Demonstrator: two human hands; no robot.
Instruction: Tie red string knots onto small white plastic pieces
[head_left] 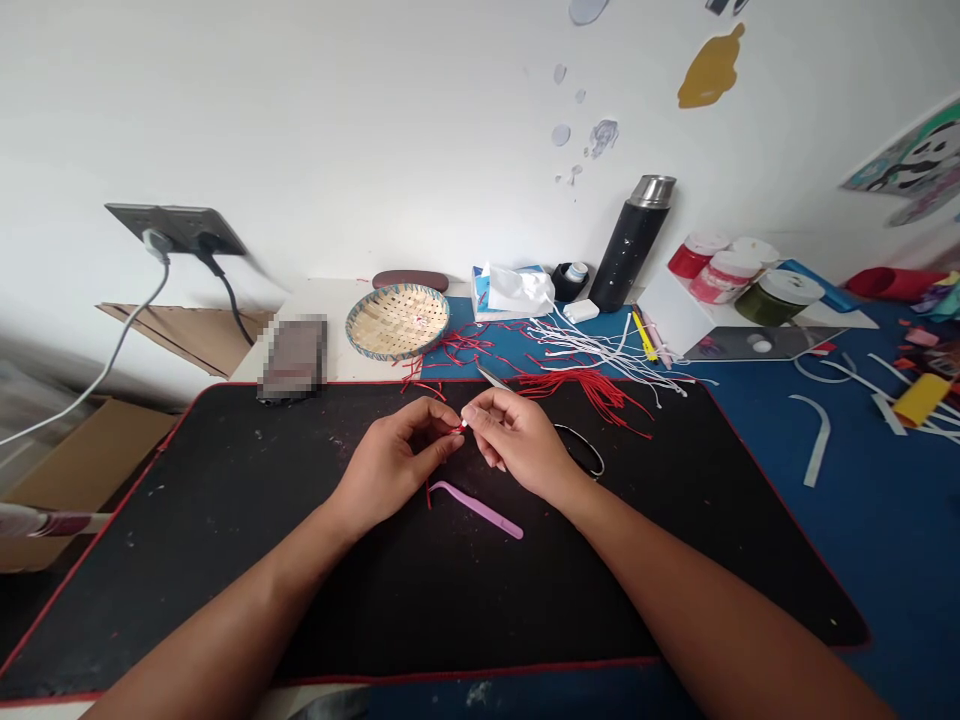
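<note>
My left hand (397, 462) and my right hand (517, 445) meet above a black desk mat (225, 560) with a red border. Between their fingertips they pinch a small red cord with a white tip (460, 427). Below the hands lies a pink pair of tweezers (476, 510). A thin silver tool (491, 378) points out just beyond my right fingers, and I cannot tell if it is held. Loose red cords (581, 392) and white cords (600, 348) spread along the mat's far edge. A black wire loop (583, 450) sits beside my right hand.
Behind the mat stand a woven bamboo basket (397, 322), a tissue pack (510, 290), a black thermos (630, 245) and paint jars (724, 272). Paper strips lie on the blue desk (862, 520) at right. A plugged-in wall socket (174, 228) trails cables at left.
</note>
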